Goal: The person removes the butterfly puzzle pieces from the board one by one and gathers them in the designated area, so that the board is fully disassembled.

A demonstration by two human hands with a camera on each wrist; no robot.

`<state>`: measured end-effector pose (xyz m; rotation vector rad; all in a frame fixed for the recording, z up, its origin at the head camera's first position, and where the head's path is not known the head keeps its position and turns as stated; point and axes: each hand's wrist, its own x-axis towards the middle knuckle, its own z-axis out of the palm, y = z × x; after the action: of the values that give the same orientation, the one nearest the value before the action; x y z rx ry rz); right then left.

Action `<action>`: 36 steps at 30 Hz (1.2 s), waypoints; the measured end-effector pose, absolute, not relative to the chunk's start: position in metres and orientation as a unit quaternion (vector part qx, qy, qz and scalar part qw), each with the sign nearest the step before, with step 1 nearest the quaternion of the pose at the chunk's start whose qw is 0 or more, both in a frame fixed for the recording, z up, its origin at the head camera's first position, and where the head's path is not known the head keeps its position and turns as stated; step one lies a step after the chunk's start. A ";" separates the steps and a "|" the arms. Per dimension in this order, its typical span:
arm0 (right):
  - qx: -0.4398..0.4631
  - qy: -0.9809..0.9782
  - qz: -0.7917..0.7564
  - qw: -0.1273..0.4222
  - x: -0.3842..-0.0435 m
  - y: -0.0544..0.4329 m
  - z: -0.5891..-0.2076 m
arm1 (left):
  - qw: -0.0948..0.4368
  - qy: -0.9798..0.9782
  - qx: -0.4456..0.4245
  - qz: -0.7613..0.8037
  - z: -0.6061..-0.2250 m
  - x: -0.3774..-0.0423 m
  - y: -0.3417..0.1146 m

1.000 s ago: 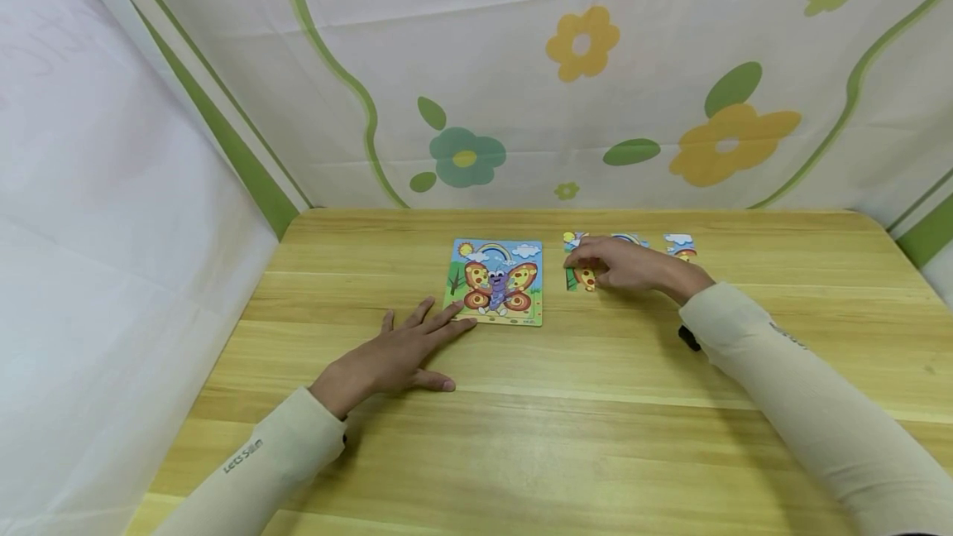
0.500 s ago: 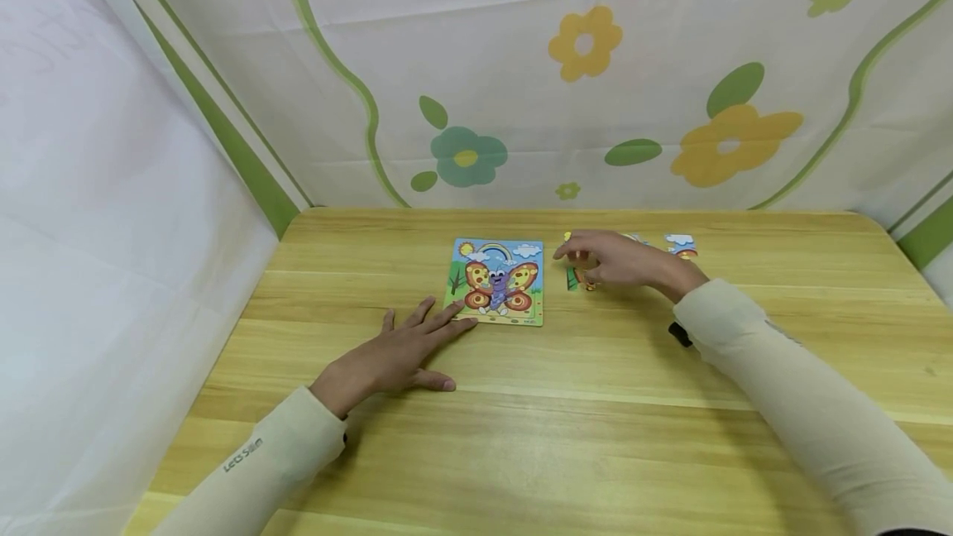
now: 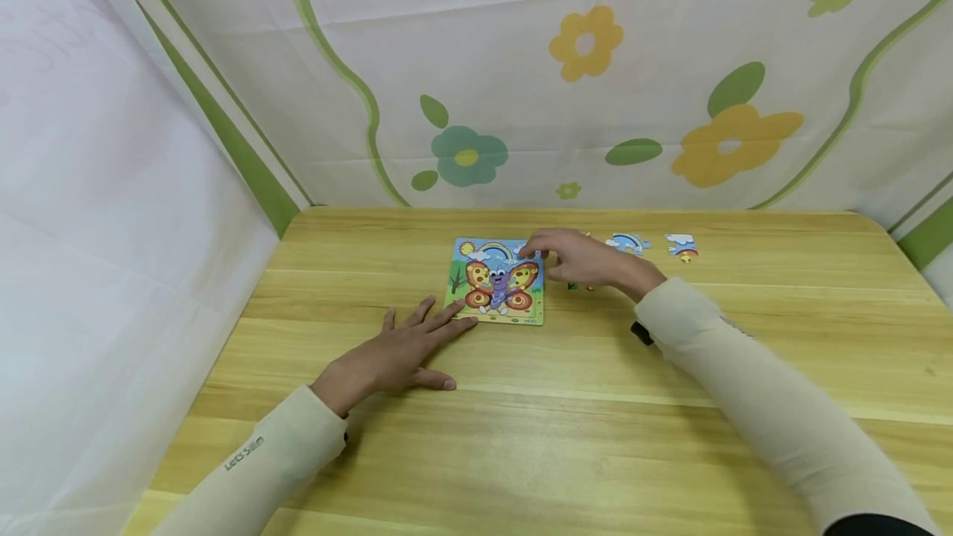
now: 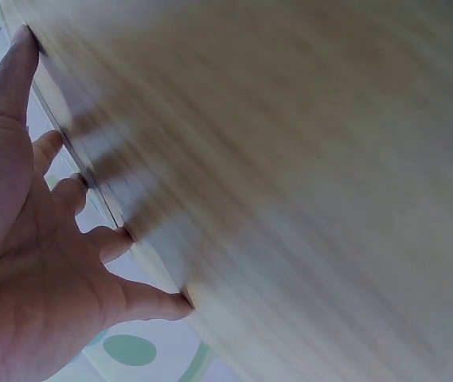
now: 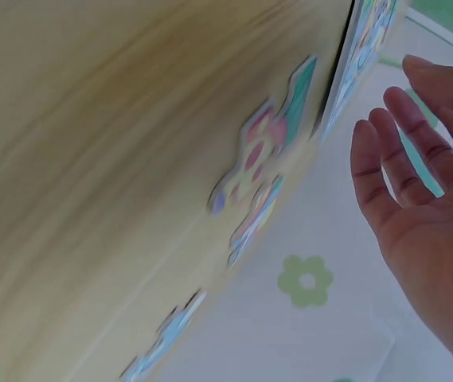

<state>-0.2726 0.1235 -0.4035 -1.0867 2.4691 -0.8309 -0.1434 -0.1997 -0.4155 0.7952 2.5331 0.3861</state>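
Note:
A square butterfly puzzle board [image 3: 495, 292] lies on the wooden table. My left hand [image 3: 390, 356] is spread flat, fingertips on the board's lower left corner and thumb on the table. In the left wrist view, the fingertips [image 4: 180, 304] press down on the surface. Over the board's upper right edge hovers my right hand [image 3: 581, 259], fingers loosely bent. The right wrist view shows that hand holding nothing. Under and behind it, loose puzzle pieces are mostly hidden in the head view. One with a spotted yellow wing [image 5: 254, 155] shows in the right wrist view.
Right of the right hand lie a rainbow puzzle piece [image 3: 627, 243] and a cloud puzzle piece [image 3: 681, 246], close to the table's back edge. A white cloth [image 3: 521, 106] with printed flowers rises behind the table, and another white cloth [image 3: 112, 230] stands at the left.
My right hand has moved left from the loose pieces to the board's right edge, uncovering the rainbow piece. The left hand stays in place.

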 end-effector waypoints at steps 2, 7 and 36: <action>-0.390 0.856 -0.300 0.158 -0.274 0.117 -0.405 | 0.227 0.919 0.290 0.139 -0.416 -0.144 -0.200; -0.418 0.845 -0.300 0.147 -0.275 0.103 -0.409 | 0.225 0.919 0.292 0.138 -0.415 -0.143 -0.200; -0.427 0.854 -0.243 0.169 -0.275 0.073 -0.418 | 0.223 0.920 0.292 0.139 -0.416 -0.143 -0.200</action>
<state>-0.2754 0.0729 -0.4182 -1.2126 2.4287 -0.6911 -0.1430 -0.2002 -0.4164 0.8055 2.5388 0.3843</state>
